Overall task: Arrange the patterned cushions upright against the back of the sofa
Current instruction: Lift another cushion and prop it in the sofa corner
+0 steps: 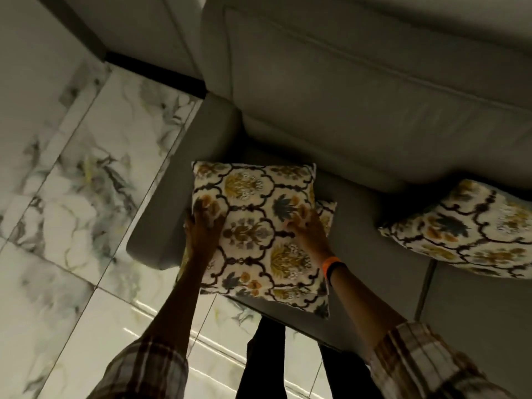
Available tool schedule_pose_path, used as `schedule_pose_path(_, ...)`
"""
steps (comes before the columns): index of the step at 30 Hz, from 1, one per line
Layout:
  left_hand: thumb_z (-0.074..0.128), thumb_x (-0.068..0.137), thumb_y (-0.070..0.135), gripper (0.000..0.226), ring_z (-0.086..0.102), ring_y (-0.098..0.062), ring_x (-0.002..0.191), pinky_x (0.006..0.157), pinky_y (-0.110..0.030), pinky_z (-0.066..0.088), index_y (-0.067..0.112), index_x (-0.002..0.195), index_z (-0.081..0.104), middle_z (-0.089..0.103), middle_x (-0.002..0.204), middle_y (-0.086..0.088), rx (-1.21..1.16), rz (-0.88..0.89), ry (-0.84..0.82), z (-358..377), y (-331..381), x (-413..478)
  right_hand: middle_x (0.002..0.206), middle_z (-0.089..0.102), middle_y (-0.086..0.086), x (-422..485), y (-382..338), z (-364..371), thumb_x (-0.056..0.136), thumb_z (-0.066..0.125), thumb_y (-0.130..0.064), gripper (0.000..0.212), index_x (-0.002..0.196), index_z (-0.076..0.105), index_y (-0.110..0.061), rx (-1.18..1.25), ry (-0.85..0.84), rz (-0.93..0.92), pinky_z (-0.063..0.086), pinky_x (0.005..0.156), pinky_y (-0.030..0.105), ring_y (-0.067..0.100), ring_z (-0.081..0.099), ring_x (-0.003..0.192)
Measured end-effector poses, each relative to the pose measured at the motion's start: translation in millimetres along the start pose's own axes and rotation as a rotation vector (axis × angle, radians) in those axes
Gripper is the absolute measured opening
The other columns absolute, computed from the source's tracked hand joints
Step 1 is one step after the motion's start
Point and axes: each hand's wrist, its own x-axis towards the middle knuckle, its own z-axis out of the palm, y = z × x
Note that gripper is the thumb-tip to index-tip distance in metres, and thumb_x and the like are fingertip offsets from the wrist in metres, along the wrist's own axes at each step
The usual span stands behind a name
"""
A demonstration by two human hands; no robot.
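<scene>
A cream cushion with a dark lattice and yellow-blue flower pattern (pixel 259 226) lies over the left end of the grey sofa seat (pixel 359 226), its face towards me. My left hand (pixel 203 223) grips its left edge and my right hand (pixel 308 228) grips its right side. A corner of another patterned cushion (pixel 326 211) peeks out beneath it on the right. A further patterned cushion (pixel 466 228) leans low at the foot of the sofa back (pixel 374 96), to the right.
The sofa's left armrest (pixel 178 197) sits beside the held cushion. Glossy marble floor tiles (pixel 86 182) spread to the left and below. My dark trouser legs (pixel 264 355) stand against the sofa's front edge.
</scene>
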Motion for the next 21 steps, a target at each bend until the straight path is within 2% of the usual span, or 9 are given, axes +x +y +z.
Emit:
schedule_pose_path(3, 0.056, 0.064, 0.092, 0.119, 0.051, -0.039, 0.134, 0.108, -0.059, 0.045, 0.017, 0.152, 0.034, 0.051, 0.149, -0.015, -0.236, -0.179, -0.076, 1.9, -31.1, 39.5, 0.150, 0.053, 0.001, 27.6, -5.2, 6.6, 0.094, 0.074, -0.030, 0.077, 0.161, 0.036, -0.020, 0.117, 0.063, 0.060, 0.057, 0.086, 0.029, 0.023, 0.059, 0.126)
schedule_pose_path(6, 0.071, 0.052, 0.091, 0.123, 0.058, -0.030, 0.130, 0.108, -0.055, 0.047, 0.021, 0.149, 0.043, 0.061, 0.142, -0.006, -0.430, -0.281, -0.104, 9.8, -41.3, 54.8, 0.135, 0.068, 0.006, 42.1, -11.7, 6.1, 0.095, 0.068, -0.044, 0.052, 0.140, 0.060, -0.020, 0.198, 0.089, 0.141, 0.054, 0.094, 0.035, 0.020, 0.067, 0.108)
schedule_pose_path(8, 0.066, 0.052, 0.093, 0.126, 0.055, -0.030, 0.134, 0.112, -0.052, 0.045, 0.018, 0.151, 0.041, 0.059, 0.146, -0.005, -0.414, -0.287, -0.105, 8.0, -25.9, 47.2, 0.136, 0.071, 0.006, 41.9, -12.6, 10.9, 0.092, 0.070, -0.050, 0.059, 0.141, 0.063, -0.020, 0.252, 0.105, 0.104, 0.056, 0.103, 0.039, 0.023, 0.069, 0.119)
schedule_pose_path(9, 0.062, 0.052, 0.095, 0.129, 0.053, -0.032, 0.136, 0.113, -0.052, 0.043, 0.017, 0.152, 0.039, 0.056, 0.148, -0.007, -0.380, -0.283, -0.089, 4.8, -14.4, 40.1, 0.134, 0.072, 0.004, 38.7, -11.9, 13.4, 0.092, 0.070, -0.050, 0.060, 0.143, 0.061, -0.020, 0.303, 0.145, 0.052, 0.059, 0.100, 0.037, 0.022, 0.069, 0.120)
schedule_pose_path(12, 0.066, 0.061, 0.083, 0.112, 0.054, -0.028, 0.135, 0.112, -0.047, 0.046, 0.016, 0.149, 0.044, 0.058, 0.146, -0.006, -0.384, -0.147, 0.009, -4.3, 21.8, 9.9, 0.112, 0.074, -0.004, 17.2, -12.4, 7.4, 0.096, 0.062, -0.053, 0.046, 0.131, 0.065, -0.023, 0.437, 0.304, -0.139, 0.061, 0.077, 0.024, 0.012, 0.071, 0.096)
schedule_pose_path(13, 0.069, 0.064, 0.076, 0.104, 0.056, -0.023, 0.132, 0.110, -0.039, 0.047, 0.018, 0.148, 0.046, 0.060, 0.143, -0.002, -0.419, -0.084, 0.029, -4.5, 34.1, -2.4, 0.112, 0.075, -0.001, 8.4, -13.5, 0.5, 0.094, 0.060, -0.061, 0.052, 0.129, 0.067, -0.023, 0.491, 0.325, -0.160, 0.062, 0.079, 0.030, 0.014, 0.072, 0.097)
schedule_pose_path(16, 0.072, 0.062, 0.068, 0.093, 0.057, -0.005, 0.118, 0.089, -0.015, 0.047, 0.026, 0.142, 0.048, 0.059, 0.128, 0.013, -0.495, 0.059, 0.065, 0.9, 83.8, -40.6, 0.141, 0.068, 0.008, -19.5, -15.5, -36.2, 0.095, 0.051, -0.067, 0.062, 0.141, 0.063, -0.026, 0.642, 0.396, -0.186, 0.050, 0.113, 0.048, 0.024, 0.065, 0.129)
schedule_pose_path(19, 0.078, 0.062, 0.066, 0.069, 0.061, 0.014, 0.104, 0.084, -0.012, 0.051, 0.048, 0.121, 0.048, 0.062, 0.116, 0.029, -0.524, 0.215, 0.063, 22.0, 144.7, -77.3, 0.147, 0.061, -0.004, -49.1, -17.1, -93.6, 0.104, 0.036, -0.059, 0.049, 0.144, 0.053, -0.036, 0.730, 0.430, -0.275, 0.044, 0.119, 0.045, 0.019, 0.058, 0.139)
schedule_pose_path(21, 0.083, 0.065, 0.063, 0.063, 0.066, 0.010, 0.105, 0.087, -0.020, 0.058, 0.047, 0.118, 0.053, 0.068, 0.110, 0.028, -0.552, 0.319, 0.074, 47.9, 189.5, -104.9, 0.148, 0.061, -0.005, -72.8, -12.2, -146.8, 0.101, 0.038, -0.064, 0.054, 0.145, 0.054, -0.037, 0.731, 0.522, -0.345, 0.046, 0.118, 0.045, 0.019, 0.058, 0.140)
